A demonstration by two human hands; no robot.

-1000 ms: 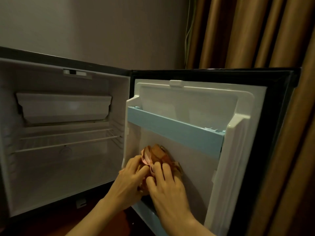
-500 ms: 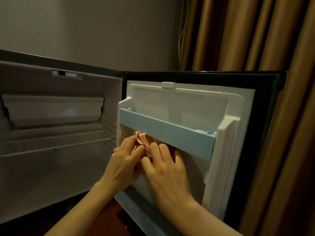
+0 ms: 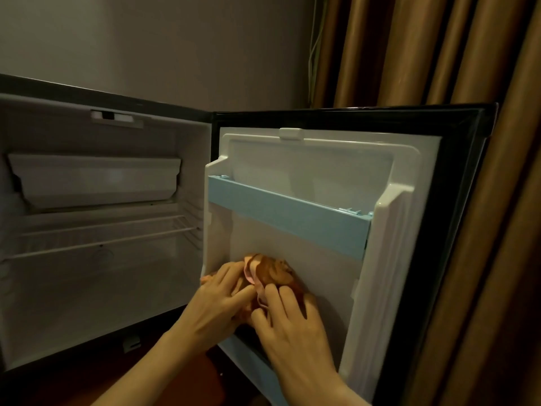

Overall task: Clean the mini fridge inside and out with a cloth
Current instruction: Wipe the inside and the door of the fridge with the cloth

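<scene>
Hands low-ctr, approx 6 o'clock in view, thumbs nearly touching. Presses down w/ left hand (image 3: pixel 215 303), fingers fairly straight and flat on the cloth (image 3: pixel 272 269), gripping nothing. Clutches same cloth w/ right hand (image 3: pixel 295 323) — fingers and thumb curled over the bunched fabric. Left at 9 o'clock of right. Orange-pink fabric crumpled against white inner liner of the door (image 3: pixel 325 282), bulging out at 12 o'clock of the fingertips, w/ a scrap peeking at 9 o'clock from under left hand. Swung wide, filling the 3 o'clock side, w/ blue shelf rail (image 3: pixel 287 215) across it at 12 o'clock of the cloth, apart from it. Open cabinet of mini fridge (image 3: pixel 87 294) at 9 o'clock — wire shelf (image 3: pixel 102 238) mid-height, white flap (image 3: pixel 93 183) above that. Brown curtain (image 3: pixel 409 54) at approx 1 o'clock behind door, grey wall (image 3: pixel 146 39) at 11.
</scene>
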